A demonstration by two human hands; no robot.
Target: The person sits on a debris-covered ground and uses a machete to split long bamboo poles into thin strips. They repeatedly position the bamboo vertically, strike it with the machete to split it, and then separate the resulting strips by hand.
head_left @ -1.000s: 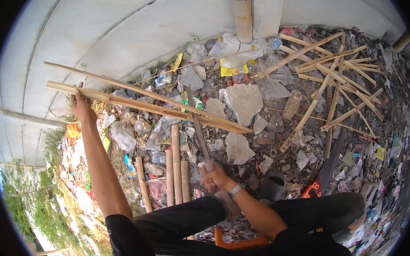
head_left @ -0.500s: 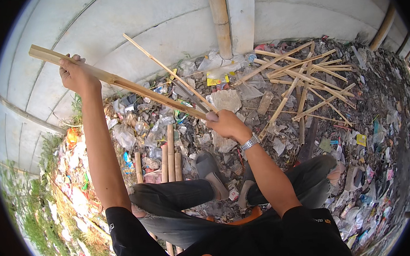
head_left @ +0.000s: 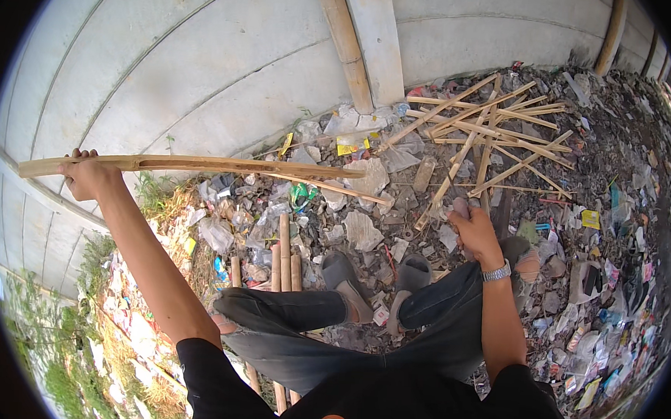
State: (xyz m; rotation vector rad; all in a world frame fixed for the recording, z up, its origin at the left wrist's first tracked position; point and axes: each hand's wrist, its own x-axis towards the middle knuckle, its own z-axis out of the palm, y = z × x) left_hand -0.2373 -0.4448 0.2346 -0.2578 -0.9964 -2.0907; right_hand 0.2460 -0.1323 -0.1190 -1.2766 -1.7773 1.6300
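Stretched out to the left, my left hand is closed around the end of a long split bamboo piece. The piece runs almost level to the right, with a hollowed groove along part of it. A thinner bamboo strip angles out from under its right part; whether the two are joined I cannot tell. My right hand, with a metal watch at the wrist, is closed above my right knee, apart from the bamboo. Greyish shapes show at its fingertips, but what it grips is unclear.
A crisscross heap of bamboo strips lies at the upper right. Several bamboo poles lie by my left leg. Litter and stone pieces cover the ground. A concrete wall with a leaning bamboo post stands ahead.
My right hand has left the bamboo and moved right, near my knee. The bamboo piece has swung level and left. The thin strip, earlier slanting up past it, now lies along its underside.
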